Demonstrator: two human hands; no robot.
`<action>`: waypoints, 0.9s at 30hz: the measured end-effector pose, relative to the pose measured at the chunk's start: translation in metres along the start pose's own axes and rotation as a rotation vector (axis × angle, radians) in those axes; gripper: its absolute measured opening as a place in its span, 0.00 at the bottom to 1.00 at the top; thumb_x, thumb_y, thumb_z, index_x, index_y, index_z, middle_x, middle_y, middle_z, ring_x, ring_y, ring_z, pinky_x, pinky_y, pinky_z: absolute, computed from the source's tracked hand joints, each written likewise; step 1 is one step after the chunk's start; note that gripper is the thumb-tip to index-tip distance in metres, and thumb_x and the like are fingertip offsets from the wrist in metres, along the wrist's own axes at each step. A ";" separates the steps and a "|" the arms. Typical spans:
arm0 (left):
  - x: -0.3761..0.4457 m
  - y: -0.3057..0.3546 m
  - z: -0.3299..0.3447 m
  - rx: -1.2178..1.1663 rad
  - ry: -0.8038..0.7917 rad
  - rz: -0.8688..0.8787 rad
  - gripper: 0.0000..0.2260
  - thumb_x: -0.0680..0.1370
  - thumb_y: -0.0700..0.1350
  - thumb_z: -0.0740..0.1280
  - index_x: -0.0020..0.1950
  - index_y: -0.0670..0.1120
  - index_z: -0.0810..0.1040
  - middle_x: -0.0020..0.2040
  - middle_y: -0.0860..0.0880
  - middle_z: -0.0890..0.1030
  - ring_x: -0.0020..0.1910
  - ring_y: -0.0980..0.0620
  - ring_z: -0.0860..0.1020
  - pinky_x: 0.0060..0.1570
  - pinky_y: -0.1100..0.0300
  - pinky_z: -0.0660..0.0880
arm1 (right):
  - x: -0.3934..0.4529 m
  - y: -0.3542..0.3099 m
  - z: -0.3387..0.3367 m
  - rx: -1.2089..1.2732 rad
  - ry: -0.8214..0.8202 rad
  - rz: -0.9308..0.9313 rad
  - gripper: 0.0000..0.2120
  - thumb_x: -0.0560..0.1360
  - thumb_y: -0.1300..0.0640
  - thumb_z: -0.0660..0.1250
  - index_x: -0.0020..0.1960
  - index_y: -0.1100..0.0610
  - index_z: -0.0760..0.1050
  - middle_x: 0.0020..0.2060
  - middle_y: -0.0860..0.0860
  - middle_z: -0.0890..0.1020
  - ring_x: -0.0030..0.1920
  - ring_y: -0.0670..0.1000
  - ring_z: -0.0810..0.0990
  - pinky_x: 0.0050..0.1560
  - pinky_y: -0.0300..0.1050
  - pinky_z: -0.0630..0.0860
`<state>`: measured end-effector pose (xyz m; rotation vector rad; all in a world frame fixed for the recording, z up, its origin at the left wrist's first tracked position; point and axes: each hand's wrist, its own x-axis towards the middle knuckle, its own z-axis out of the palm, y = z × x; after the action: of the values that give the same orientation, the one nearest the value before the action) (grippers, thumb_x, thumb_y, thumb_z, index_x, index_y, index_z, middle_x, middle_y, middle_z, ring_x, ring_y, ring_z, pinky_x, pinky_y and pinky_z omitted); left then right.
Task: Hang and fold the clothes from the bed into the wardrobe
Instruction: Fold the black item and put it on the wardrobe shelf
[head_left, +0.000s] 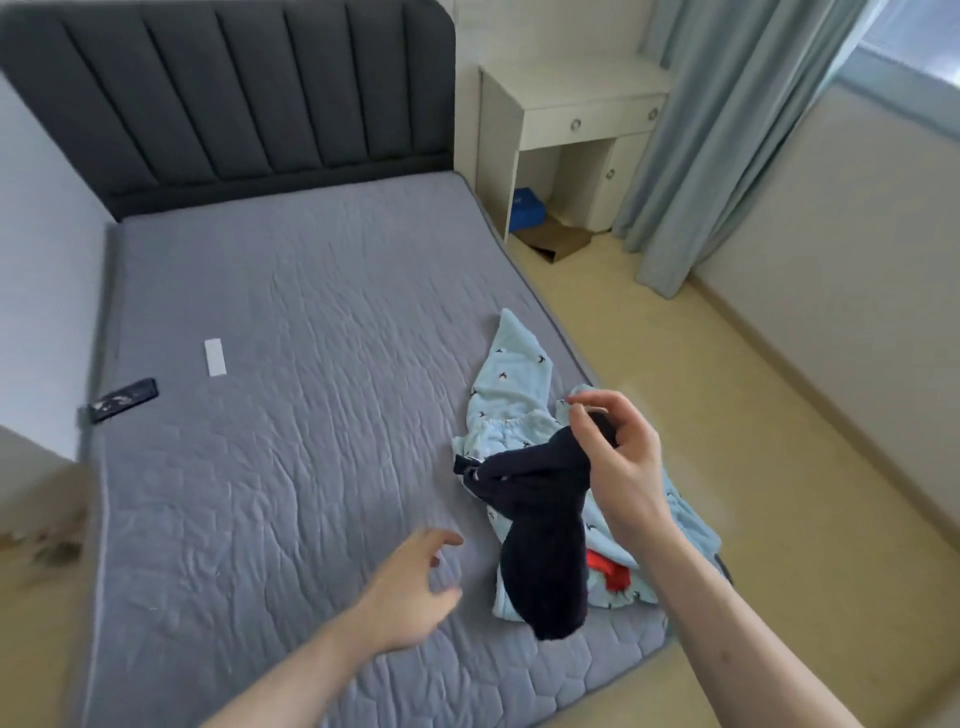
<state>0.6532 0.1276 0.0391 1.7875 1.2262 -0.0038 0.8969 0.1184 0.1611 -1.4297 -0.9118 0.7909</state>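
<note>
My right hand (621, 457) grips a dark navy garment (540, 540) by its top and holds it up, so the cloth hangs down above the bed's near right corner. Under it lies a light blue patterned garment (511, 379), spread and crumpled on the grey mattress (291, 415). A red piece of clothing (610, 571) peeks out from the blue pile. My left hand (410, 592) hovers above the mattress to the left of the pile, fingers loosely spread and holding nothing.
A dark remote (123, 400) and a white strip (215, 356) lie on the mattress's left side. Beyond the dark padded headboard (234, 98) stands a white desk (571, 135) with a blue item (527, 208) under it. Curtains (722, 145) hang at right; beige floor runs alongside.
</note>
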 end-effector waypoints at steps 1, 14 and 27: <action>-0.015 -0.001 -0.007 -0.003 -0.008 -0.001 0.23 0.76 0.53 0.71 0.69 0.62 0.68 0.58 0.64 0.69 0.56 0.64 0.74 0.49 0.70 0.69 | -0.010 -0.024 0.013 0.060 0.011 -0.003 0.03 0.78 0.52 0.69 0.49 0.48 0.81 0.36 0.53 0.76 0.37 0.54 0.70 0.37 0.47 0.69; -0.170 -0.137 -0.031 -0.151 0.017 -0.178 0.05 0.77 0.52 0.68 0.50 0.56 0.82 0.45 0.60 0.84 0.46 0.61 0.81 0.52 0.60 0.78 | -0.122 -0.127 0.182 0.460 0.090 0.227 0.07 0.81 0.56 0.69 0.46 0.49 0.84 0.44 0.49 0.78 0.47 0.50 0.74 0.52 0.48 0.73; -0.272 -0.097 -0.178 -1.291 0.436 -0.195 0.12 0.80 0.46 0.66 0.42 0.41 0.84 0.41 0.41 0.83 0.38 0.46 0.82 0.35 0.57 0.77 | -0.200 -0.018 0.205 -0.463 -0.702 0.286 0.32 0.68 0.49 0.80 0.67 0.41 0.70 0.61 0.34 0.76 0.55 0.33 0.77 0.42 0.28 0.75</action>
<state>0.3637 0.0578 0.2013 0.5349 1.2199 0.8952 0.6220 0.0356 0.1563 -1.7361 -1.5139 1.4131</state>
